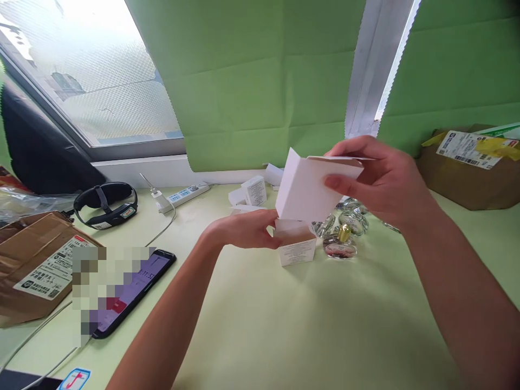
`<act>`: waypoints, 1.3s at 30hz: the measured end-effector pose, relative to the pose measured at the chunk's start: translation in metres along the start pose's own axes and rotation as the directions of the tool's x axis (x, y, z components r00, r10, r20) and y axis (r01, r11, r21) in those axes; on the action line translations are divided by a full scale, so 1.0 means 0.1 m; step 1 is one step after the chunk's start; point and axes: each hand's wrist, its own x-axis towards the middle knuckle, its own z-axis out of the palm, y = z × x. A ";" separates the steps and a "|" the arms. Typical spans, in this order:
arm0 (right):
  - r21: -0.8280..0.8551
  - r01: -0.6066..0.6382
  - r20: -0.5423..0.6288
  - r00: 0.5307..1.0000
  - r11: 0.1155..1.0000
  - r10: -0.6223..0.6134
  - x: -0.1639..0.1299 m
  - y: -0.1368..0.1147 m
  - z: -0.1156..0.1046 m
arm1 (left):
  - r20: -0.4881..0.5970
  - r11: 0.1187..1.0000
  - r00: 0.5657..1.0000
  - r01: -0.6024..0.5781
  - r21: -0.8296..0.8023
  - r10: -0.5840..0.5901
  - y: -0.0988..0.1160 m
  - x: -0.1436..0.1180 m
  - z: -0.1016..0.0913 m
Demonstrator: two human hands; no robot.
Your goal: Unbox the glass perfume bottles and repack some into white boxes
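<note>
Both hands grip the white box (pixel 306 189), mid-table, held tilted above the surface.
Left hand (pixel 247 230) pinches its bottom flap, right hand (pixel 377 176) grips the top; bottle (pixel 340 244) just right. Probably folding flaps; next needs a steady tuck.

— Is the light good?
— Yes, bright daylight comes from the window (pixel 101 81), nearly overexposed. My arms give soft shadows on the counter (pixel 284 325).
— Sharp?
— Mostly; edges bend, one patch is pixelated.

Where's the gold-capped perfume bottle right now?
In the head view, the gold-capped perfume bottle stands on the table, just right of the small white box, below the right hand.
</note>
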 end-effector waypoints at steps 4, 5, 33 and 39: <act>-0.009 0.022 0.069 0.997 1.000 -0.021 -0.01 -0.01 0.01 | 0.018 0.999 0.999 0.029 -0.016 -0.029 -0.03 0.02 0.00; -0.010 0.024 0.105 0.994 1.000 -0.023 -0.01 -0.01 0.02 | 0.009 0.999 0.999 0.033 -0.022 -0.033 -0.04 0.02 0.00; -0.004 -0.250 0.291 0.926 0.968 0.240 0.00 0.25 -0.01 | 0.072 1.000 0.997 0.010 0.004 -0.010 -0.05 0.00 -0.06; -0.195 -0.175 0.474 0.844 0.965 0.249 -0.01 0.16 0.07 | 0.075 0.998 0.996 0.057 -0.019 -0.056 -0.08 0.00 -0.05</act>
